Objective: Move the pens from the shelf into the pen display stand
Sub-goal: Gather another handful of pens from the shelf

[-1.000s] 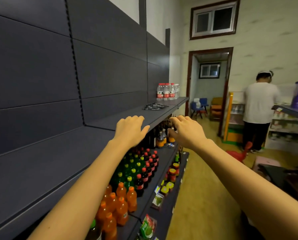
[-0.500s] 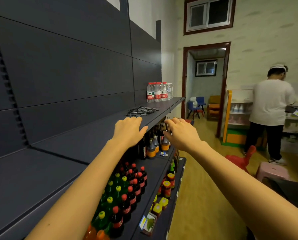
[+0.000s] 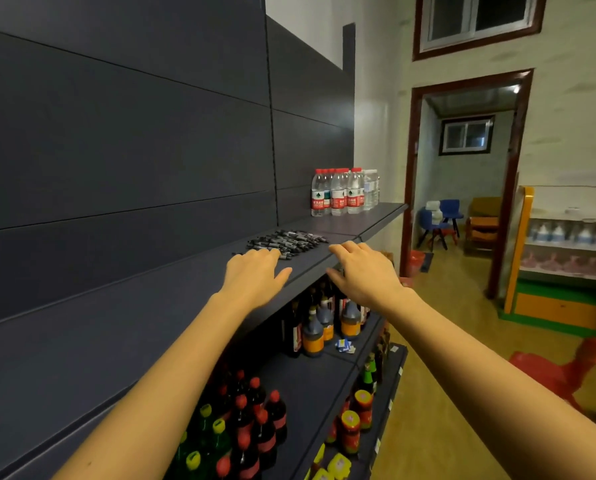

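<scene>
Two bare hands reach for a pile of pens on a shop's top shelf.

The left hand [image 3: 255, 278], palm down with fingers loosely spread and holding nothing, hovers just short of the pens [image 3: 284, 242], its fingertips seemingly at the pile's near edge. The right hand [image 3: 362, 273], equally open and empty, hangs over the shelf [image 3: 185, 299] lip beside the pile. Beyond the pens stand water bottles [image 3: 341, 192]; below them, sauce bottles [image 3: 319, 330].

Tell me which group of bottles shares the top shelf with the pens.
The clear water bottles with red labels and caps, standing upright behind the pens. All the dark sauce and coloured soda bottles sit on lower shelves.
</scene>
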`<state>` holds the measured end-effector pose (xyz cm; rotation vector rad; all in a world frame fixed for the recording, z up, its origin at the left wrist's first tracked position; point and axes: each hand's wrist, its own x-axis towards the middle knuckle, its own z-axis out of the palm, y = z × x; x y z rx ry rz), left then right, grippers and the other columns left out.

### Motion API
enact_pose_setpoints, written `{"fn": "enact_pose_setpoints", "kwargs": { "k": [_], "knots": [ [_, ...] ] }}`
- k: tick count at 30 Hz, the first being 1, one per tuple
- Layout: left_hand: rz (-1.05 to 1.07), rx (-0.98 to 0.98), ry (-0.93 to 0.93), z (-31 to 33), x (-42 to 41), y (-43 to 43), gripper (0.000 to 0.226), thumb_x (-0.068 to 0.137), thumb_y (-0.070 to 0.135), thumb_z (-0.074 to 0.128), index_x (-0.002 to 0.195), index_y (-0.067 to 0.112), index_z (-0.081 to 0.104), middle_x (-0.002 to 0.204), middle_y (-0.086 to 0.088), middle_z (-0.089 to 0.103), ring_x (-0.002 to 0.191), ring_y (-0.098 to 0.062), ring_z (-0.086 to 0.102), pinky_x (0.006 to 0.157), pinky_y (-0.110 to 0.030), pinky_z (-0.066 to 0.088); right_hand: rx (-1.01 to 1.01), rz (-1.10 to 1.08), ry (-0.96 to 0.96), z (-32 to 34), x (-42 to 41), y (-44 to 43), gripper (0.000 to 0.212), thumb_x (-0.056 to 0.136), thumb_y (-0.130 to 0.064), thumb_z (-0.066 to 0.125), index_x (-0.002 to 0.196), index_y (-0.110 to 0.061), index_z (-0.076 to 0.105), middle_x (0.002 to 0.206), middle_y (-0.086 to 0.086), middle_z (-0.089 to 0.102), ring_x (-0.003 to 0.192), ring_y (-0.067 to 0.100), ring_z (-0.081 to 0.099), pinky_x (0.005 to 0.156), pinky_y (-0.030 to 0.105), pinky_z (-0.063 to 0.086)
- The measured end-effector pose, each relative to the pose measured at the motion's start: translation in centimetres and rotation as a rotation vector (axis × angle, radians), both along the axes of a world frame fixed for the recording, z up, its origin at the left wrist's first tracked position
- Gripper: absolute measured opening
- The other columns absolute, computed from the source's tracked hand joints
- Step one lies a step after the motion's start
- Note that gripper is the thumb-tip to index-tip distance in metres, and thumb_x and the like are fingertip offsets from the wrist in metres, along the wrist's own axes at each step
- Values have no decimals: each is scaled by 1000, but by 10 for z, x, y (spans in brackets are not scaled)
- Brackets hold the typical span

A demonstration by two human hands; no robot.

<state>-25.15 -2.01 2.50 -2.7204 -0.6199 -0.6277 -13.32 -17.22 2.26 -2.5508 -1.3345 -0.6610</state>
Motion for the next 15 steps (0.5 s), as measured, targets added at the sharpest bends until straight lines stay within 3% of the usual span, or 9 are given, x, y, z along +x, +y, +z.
{"fn": "enact_pose_setpoints", "kwargs": {
  "k": [9, 15],
  "knots": [
    [203, -63, -39, -8, 107, 26, 45, 99, 48, 34, 124, 15, 51, 115, -4, 62, 104, -24, 58, 74, -35, 46, -71, 192, -15, -3, 138, 48, 50, 100, -41, 37, 144, -18, 33, 143, 6, 43, 131, 28, 40, 108, 38, 31],
    [310, -51, -23, -13, 159, 55, 42, 99, 47, 35, 120, 15, 52, 114, -3, 62, 104, -23, 57, 72, -33, 45, -76, 299, 22, -7, 209, 94, 49, 100, -40, 37, 143, -17, 34, 143, 6, 43, 130, 27, 40, 106, 37, 32]
  ]
}}
